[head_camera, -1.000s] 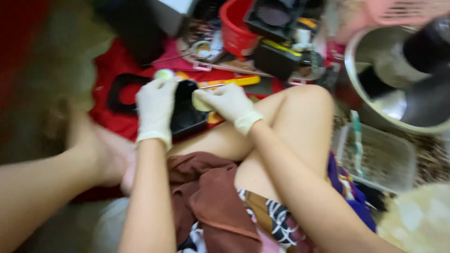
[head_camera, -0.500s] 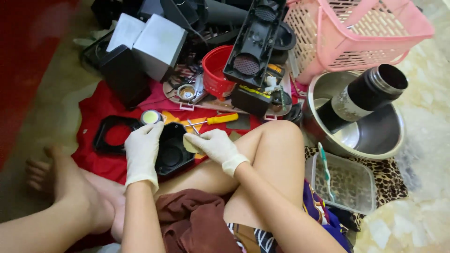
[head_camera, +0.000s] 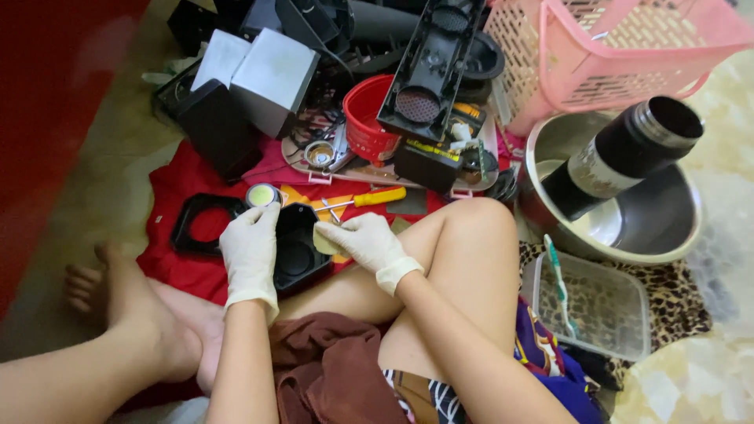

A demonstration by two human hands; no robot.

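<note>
Two gloved hands [head_camera: 314,243] seemingly hold black frame [head_camera: 294,247].

Getting bright daylight from the right, glaring off the floor [head_camera: 707,377]; blurring slightly at the left edge, staying sharp mid-frame, casting soft shadows.

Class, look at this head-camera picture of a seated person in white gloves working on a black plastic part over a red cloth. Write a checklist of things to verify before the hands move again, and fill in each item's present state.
1. Both hands gloved: ok; left hand and right hand wear white gloves.
2. Black plastic part steadied: ok; the left hand rests on it.
3. Yellowish pad gripped: ok; held in the right hand's fingertips.
4. Small round tin within reach: ok; just above the left hand.
5. Tin's lid off: cannot tell.
6. Yellow-handled screwdriver out of the way: ok; lying beyond the hands.
</note>
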